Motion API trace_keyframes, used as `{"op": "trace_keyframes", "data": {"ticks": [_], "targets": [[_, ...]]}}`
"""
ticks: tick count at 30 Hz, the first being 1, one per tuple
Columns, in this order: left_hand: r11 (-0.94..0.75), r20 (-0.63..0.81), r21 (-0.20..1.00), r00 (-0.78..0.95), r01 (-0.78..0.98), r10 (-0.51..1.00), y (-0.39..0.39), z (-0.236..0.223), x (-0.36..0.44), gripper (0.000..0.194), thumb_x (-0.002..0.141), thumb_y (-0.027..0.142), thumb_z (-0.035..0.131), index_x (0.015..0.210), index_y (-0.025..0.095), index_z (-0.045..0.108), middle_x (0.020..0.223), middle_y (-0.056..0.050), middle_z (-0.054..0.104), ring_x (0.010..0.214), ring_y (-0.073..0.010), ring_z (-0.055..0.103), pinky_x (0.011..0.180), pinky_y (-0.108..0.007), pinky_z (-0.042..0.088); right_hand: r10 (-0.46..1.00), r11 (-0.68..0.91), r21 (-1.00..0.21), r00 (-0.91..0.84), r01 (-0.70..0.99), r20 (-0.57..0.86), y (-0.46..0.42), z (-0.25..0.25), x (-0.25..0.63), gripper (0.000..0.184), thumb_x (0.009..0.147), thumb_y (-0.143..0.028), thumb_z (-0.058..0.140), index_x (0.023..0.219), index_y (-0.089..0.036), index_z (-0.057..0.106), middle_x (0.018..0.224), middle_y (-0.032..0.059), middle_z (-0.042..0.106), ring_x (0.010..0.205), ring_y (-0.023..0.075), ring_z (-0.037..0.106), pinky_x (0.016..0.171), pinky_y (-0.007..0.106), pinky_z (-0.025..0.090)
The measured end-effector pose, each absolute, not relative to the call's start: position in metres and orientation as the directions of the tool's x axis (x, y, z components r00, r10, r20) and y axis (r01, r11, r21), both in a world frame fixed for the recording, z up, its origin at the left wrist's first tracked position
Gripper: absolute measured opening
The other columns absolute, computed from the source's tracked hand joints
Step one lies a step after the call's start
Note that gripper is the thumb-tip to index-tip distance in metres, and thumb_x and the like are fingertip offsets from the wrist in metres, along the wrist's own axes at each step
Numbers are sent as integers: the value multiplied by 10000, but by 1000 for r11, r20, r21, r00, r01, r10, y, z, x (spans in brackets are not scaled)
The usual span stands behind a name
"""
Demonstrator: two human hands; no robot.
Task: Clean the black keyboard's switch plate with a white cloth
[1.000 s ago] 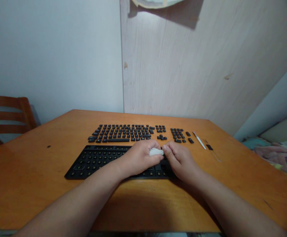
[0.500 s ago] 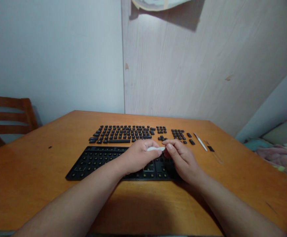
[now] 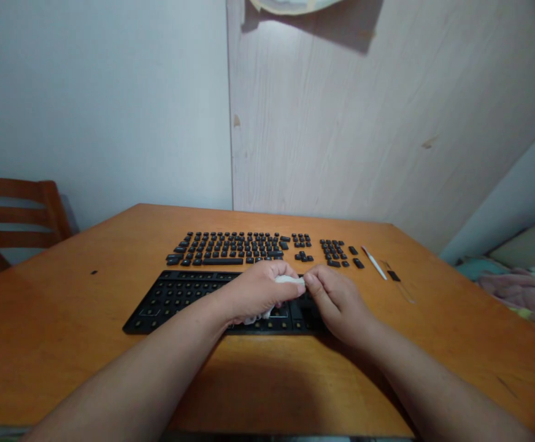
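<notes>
My left hand [image 3: 262, 287] is closed around a crumpled white tissue [image 3: 288, 280], part of which hangs out below the palm. Fingertip to fingertip with it, my right hand [image 3: 336, 301] is pinched shut at the tissue's end; whatever lies between its fingers is hidden. Both hands are above a black keyboard base [image 3: 175, 294] stripped of its caps, with bare switches showing. Behind it, loose black keycaps [image 3: 230, 245] are laid out in keyboard order, a long space bar [image 3: 223, 261] among them.
To the right lie a white pen-like stick [image 3: 375, 263] and a wire keycap puller [image 3: 393, 275]. One small dark piece [image 3: 94, 272] rests on the left of the wooden table [image 3: 88, 344]. A wooden chair [image 3: 14, 215] stands at the left, against the wall.
The right fingers have closed in tighter against the tissue's tip. More of the tissue now shows below my left hand. The keyboard base and laid-out keycaps stay in place.
</notes>
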State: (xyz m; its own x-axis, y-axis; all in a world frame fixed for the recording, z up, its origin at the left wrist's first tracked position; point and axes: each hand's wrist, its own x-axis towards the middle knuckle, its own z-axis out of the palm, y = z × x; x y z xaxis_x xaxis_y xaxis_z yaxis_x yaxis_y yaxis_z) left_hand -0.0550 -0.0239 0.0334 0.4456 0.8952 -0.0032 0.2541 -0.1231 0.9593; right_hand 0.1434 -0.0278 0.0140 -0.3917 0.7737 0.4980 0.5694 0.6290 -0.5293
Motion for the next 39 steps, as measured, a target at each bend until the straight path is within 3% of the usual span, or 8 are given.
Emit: {"op": "trace_keyframes", "data": {"ticks": [5,7,11,15,20,27,33,39], "targets": [[-612,400,671,492,418,774,-22,31,-56,186,874,336,577,949,188,660,863,-25,639,808,-151,572,728,-260,440,923,291,-923,-329,252,201,-23,5,138,432,960,-547,440,674,-224,432,589,-48,384,515,120,344,477,261,271],[-712,482,551,531,435,697,-23,32,-56,180,889,291,553,966,188,678,925,-51,654,888,-172,586,802,-283,440,931,99,-991,-360,92,60,-22,2,137,435,936,-566,473,672,-224,422,561,-71,340,464,101,271,438,249,212],[-627,428,663,479,409,766,-24,32,-55,163,881,294,568,877,180,685,854,-38,667,827,-161,595,752,-266,446,925,53,-998,-377,39,34,-21,2,137,420,922,-552,518,685,-207,486,567,-56,433,466,97,355,446,243,270],[-316,196,892,354,323,915,-22,30,-53,225,837,395,624,840,172,649,676,24,591,601,-105,504,562,-219,383,923,304,-916,-319,263,215,-22,6,141,398,976,-523,440,788,-203,584,685,4,585,615,144,535,592,283,436],[-27,-15,992,317,125,948,-19,29,-53,193,779,364,667,814,182,612,646,43,550,524,-70,446,502,-196,350,755,654,-559,-407,510,514,-26,10,146,306,988,-367,475,1257,-242,550,1112,93,666,989,237,617,858,396,480],[156,-157,987,421,37,893,-19,33,-54,213,744,346,696,778,171,579,679,23,578,499,-51,440,462,-179,327,700,714,-442,-535,542,473,-27,16,144,214,1015,-312,416,1040,-236,614,909,59,661,827,202,605,751,345,457],[-103,1,967,401,232,916,-18,33,-61,294,779,418,687,965,202,613,663,56,540,537,-73,460,499,-190,345,808,582,-636,-450,507,380,-28,12,145,309,1019,-406,401,831,-213,552,723,5,565,670,153,522,619,295,387],[-534,337,771,488,347,805,-16,36,-64,162,838,290,624,944,181,678,835,0,652,720,-105,577,668,-223,441,891,204,-971,-433,122,133,-24,6,141,353,964,-499,494,780,-200,537,612,-47,499,512,97,413,494,246,299]]}}
